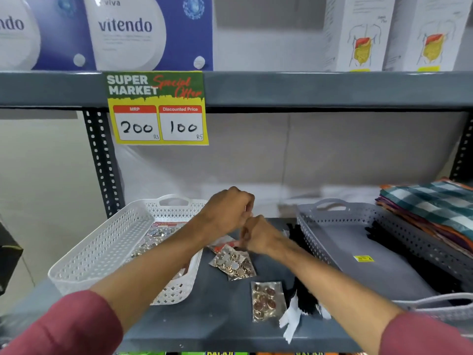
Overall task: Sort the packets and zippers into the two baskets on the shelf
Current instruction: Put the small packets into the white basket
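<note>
Head view: both hands meet above the shelf (204,316) between the baskets; left hand (227,211) curled shut, right hand (258,235) pinching a red-topped packet (222,245), fingers closed on it.

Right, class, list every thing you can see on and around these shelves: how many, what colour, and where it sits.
White basket: one, white, left on the lower shelf, packets inside.
Grey basket: one, grey, right on the shelf, black zippers along its right wall, yellow sticker on its floor.
Loose packets: at least three, clear with gold or copper buttons, on the shelf between the baskets.
Loose zippers: a heap, black and white, beside the grey basket.
Folded cloth: a stack, checked and orange, far right.
Price sign: one, yellow and green, on the upper shelf edge.
Boxes: blue at left, white at right, upper shelf.
Left hand: closed, above the packets.
Right hand: fingers down at a red-topped packet.
</note>
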A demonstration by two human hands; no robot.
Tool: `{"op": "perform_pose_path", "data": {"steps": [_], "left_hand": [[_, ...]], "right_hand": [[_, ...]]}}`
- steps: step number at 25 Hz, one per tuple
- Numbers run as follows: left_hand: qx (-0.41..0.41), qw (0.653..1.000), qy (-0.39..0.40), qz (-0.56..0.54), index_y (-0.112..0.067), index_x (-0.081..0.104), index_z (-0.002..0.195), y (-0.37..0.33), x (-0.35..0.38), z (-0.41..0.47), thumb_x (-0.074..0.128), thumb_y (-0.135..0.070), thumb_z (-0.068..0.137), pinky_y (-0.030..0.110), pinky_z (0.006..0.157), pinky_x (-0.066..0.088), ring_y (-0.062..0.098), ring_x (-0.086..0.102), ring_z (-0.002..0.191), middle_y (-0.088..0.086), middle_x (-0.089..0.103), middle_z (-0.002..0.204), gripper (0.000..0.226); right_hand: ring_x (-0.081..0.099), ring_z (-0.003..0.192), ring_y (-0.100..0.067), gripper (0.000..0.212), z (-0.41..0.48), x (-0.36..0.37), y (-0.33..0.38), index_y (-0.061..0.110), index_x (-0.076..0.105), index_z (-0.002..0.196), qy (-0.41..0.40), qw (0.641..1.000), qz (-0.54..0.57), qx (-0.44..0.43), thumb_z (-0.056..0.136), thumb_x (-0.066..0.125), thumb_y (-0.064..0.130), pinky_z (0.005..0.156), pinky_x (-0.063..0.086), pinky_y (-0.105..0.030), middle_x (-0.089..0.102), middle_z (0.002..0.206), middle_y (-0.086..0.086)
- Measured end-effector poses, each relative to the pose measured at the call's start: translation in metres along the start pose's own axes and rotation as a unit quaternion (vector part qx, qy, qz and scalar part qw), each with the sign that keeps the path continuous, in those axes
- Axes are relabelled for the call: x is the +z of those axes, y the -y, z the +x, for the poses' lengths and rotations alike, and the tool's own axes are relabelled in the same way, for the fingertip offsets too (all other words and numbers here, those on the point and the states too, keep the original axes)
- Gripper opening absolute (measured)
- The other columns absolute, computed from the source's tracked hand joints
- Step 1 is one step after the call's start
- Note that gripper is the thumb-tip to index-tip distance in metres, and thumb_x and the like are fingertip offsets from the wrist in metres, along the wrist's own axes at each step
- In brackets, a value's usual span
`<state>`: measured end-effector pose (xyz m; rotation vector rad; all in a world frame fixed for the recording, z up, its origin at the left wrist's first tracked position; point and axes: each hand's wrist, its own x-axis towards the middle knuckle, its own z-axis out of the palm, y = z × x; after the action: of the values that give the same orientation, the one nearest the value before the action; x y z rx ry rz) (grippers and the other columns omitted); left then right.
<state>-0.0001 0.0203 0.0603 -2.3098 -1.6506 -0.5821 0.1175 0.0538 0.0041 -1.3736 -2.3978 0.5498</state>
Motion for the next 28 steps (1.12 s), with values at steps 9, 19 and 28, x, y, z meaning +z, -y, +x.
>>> {"op": "perform_pose_path", "data": {"steps": [9,19,28], "left_hand": [[0.079,0.946,0.31,0.043,-0.024,0.07,0.107,-0.018,0.041,-0.019,0.073,-0.018,0.08,0.032,0.078,0.054,0.021,0.066,0.101,0.0,0.071,0.109,0.028],[0.064,0.966,0.229,0.104,-0.024,0.072,0.108,0.008,0.041,-0.04,0.069,-0.021,0.083,0.038,0.099,0.044,0.025,0.06,0.111,0.003,0.07,0.113,0.025],[-0.092,0.995,-0.004,-0.029,-0.031,0.072,0.101,0.067,0.007,-0.054,0.062,-0.016,0.089,0.034,0.084,0.04,0.021,0.056,0.106,0.0,0.071,0.104,0.022]], "right_hand": [[0.061,0.074,-0.001,0.019,-0.054,-0.027,-0.034,0.026,0.074,0.083,0.185,0.979,-0.087,0.021,0.071,0.084,0.036,0.074,0.047,-0.021,0.068,0.073,0.017],[0.057,0.073,-0.002,0.007,-0.056,-0.029,-0.014,0.02,0.071,0.088,0.179,0.983,-0.014,-0.034,0.089,0.068,0.014,0.074,0.044,-0.021,0.063,0.072,0.013],[0.058,0.083,-0.01,0.006,0.001,-0.037,0.033,0.02,0.066,0.092,0.091,0.995,0.014,-0.024,0.09,0.067,0.014,0.068,0.044,-0.021,0.068,0.097,-0.001]]}}
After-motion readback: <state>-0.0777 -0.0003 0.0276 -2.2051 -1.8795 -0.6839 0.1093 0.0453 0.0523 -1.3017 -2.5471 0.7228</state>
